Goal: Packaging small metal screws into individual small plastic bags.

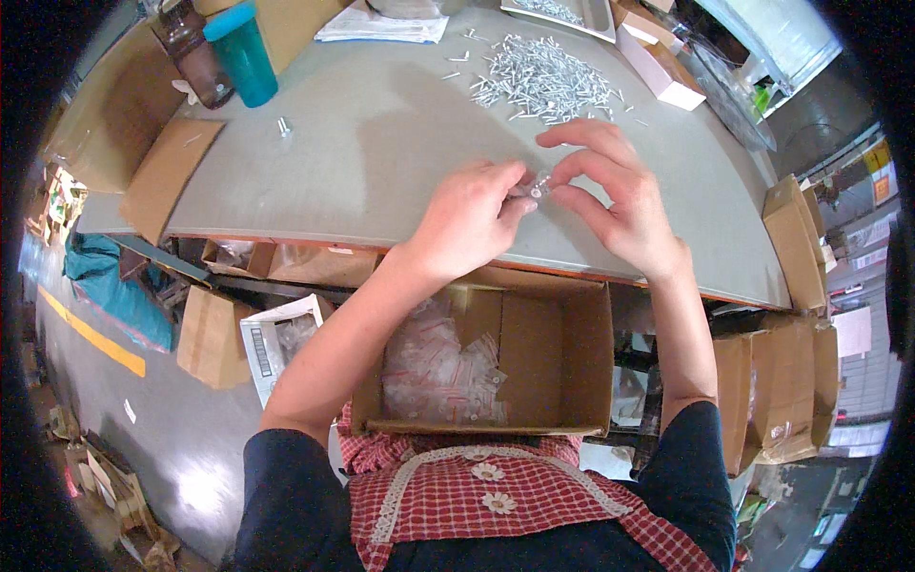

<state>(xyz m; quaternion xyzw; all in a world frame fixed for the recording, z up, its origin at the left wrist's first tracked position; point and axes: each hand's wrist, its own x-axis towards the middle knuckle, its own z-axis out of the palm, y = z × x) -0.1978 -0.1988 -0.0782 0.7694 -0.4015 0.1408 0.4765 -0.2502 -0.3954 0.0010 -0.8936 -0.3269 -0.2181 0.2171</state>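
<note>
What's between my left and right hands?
The head view shows what looks like a small clear plastic bag with shiny metal pieces between your left hand and right hand.

The left hand (467, 214) partly hides a small clear bag (540, 183), and the top edge cuts off a tray (602, 19).

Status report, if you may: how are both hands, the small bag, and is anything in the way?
Left hand pinching small clear bag. Right hand close at it, grip unclear. Metal fastener pile beyond hands; no obstruction seen.
</note>
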